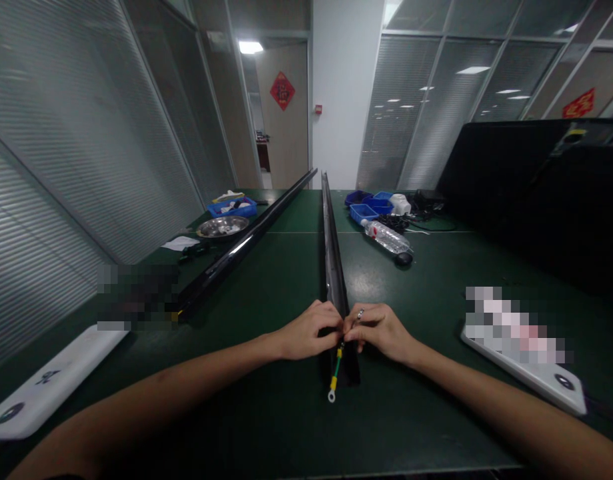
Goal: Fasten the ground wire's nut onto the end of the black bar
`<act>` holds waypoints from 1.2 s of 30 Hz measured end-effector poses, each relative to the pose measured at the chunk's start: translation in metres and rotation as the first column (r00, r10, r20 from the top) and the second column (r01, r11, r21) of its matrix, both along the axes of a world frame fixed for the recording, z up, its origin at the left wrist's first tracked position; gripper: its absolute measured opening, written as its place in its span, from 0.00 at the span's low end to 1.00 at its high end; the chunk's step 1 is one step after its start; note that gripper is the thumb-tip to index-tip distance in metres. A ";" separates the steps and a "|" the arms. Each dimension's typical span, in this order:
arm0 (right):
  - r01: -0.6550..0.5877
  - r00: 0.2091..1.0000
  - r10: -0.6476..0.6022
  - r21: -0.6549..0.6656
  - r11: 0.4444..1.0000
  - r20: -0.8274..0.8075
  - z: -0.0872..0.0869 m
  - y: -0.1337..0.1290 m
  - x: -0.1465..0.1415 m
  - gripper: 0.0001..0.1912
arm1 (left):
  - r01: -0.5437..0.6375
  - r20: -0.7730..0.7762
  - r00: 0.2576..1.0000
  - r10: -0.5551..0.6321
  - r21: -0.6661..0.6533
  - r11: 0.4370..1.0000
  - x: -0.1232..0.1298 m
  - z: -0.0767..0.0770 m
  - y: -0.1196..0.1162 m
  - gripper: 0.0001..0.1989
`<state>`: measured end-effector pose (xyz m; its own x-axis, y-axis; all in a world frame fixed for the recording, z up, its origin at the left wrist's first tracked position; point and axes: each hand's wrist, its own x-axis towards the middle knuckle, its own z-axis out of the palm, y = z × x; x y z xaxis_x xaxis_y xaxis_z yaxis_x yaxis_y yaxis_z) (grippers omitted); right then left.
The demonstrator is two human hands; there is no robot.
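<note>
A long black channel-shaped profile [331, 250] runs away from me along the green table. My left hand [311, 330] is closed in a pinch over the profile's near end, its fingertips meeting those of the other hand. My right hand [381, 331], wearing a ring, pinches from the right. Between the fingertips emerges a short green ground wire [338, 367] with yellow sleeves, its metal ring terminal [331, 396] pointing toward me. The wire's upper end is hidden by the fingers, and whatever my left fingertips grip is too small to make out.
Left of centre lies a second black profile [246, 243], beside a metal bowl [222, 227] and a blue tray [232, 207]. A plastic bottle [388, 238], blue bins [371, 205] and black cables [394, 223] sit at right. White devices [51, 383] flank my arms; black monitors [536, 193] stand right.
</note>
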<state>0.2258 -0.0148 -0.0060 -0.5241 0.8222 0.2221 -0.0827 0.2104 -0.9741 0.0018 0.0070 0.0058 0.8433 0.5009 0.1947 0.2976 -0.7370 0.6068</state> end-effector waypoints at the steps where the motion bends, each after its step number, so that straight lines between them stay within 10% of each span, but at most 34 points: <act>1: -0.003 1.000 0.003 -0.001 1.000 -0.001 -0.001 0.000 0.000 0.12 | 0.000 0.002 1.000 0.000 0.002 1.000 0.000 0.000 0.000 0.11; 36: -0.031 0.988 0.014 0.112 0.993 0.154 -0.011 0.000 0.003 0.19 | 0.031 0.017 0.999 -0.032 0.063 0.998 0.000 -0.001 0.001 0.10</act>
<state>0.2292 -0.0151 -0.0172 -0.5772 0.7837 0.2296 0.0593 0.3206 -0.9454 0.0019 0.0077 0.0052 0.8543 0.4607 0.2405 0.2632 -0.7825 0.5642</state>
